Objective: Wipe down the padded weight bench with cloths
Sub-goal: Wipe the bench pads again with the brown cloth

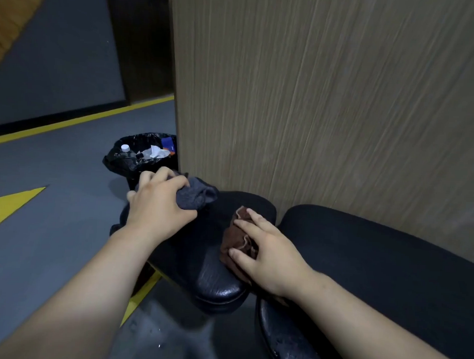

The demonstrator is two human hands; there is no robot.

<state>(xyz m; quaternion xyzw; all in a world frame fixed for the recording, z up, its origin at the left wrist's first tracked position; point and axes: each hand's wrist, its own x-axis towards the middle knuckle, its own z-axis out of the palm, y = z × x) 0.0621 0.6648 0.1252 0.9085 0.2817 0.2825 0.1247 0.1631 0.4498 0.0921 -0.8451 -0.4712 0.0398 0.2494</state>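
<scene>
The black padded bench has two pads: a smaller seat pad [197,248] in the middle and a longer pad [376,266] running off to the right. My left hand [158,203] grips a bunched grey cloth [200,195] at the seat pad's far left end. My right hand [265,254] lies flat, fingers spread, pressing a crumpled brown cloth [237,241] onto the seat pad's right side near the gap between the pads. The near ends of both pads look wet and shiny.
A wood-grain wall panel [329,102] rises right behind the bench. A bin with a black liner [139,154], holding a bottle and paper, stands on the floor beyond my left hand. The grey floor [53,193] carries yellow lines and a yellow arrow.
</scene>
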